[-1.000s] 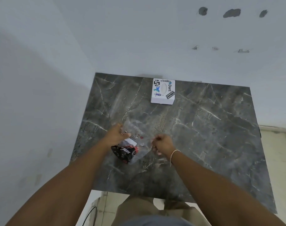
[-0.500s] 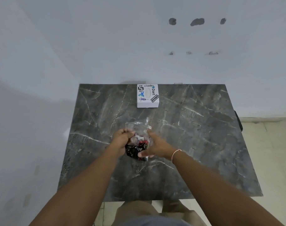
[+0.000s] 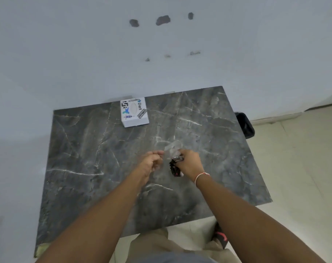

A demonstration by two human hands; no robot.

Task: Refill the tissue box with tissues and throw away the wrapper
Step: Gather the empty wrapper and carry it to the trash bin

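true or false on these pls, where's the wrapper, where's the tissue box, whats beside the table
1. The right hand grips the crumpled wrapper. True.
2. The tissue box sits at the table's near edge. False: it stands at the far edge, by the wall.
3. The left hand rests on the tissue box. False: it is well short of the box, beside the wrapper.
4. A dark bin stands off the table's right side. True.

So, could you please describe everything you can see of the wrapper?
The wrapper is crumpled clear plastic film with a black, red and white printed part. It is bunched in the right hand, clear film sticking up above the fingers, printed end hanging below, above the marble table. The left hand is alongside; contact is unclear.
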